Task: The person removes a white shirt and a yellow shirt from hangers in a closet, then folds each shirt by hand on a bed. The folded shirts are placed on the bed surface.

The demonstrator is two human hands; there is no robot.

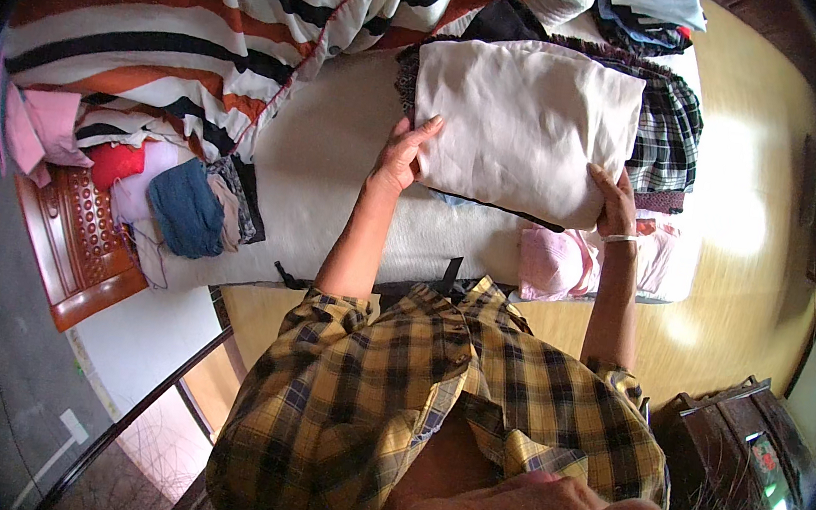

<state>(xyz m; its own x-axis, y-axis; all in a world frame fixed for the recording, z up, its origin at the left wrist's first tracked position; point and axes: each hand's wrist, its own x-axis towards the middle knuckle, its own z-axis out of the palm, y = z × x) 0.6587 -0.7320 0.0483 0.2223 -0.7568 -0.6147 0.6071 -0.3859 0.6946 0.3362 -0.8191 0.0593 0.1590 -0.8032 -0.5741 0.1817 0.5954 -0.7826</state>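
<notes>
Both hands hold a folded off-white cloth, raised over the bed, with a thin dark layer showing along its near edge. My left hand grips the left side, thumb on top. On the right side, my right hand pinches the near part, also thumb up. Behind the cloth lie a black-and-white checked garment and dark fabric with ruffled edges, partly covered from view. A pink padded garment, which looks like a bra, rests on the bed close to my right forearm.
A striped blanket is heaped at the far left of the pale bed. Small clothes, including a blue folded one, lie by the carved wooden headboard. More folded clothes are stacked at the far right. Dark wooden furniture stands at right.
</notes>
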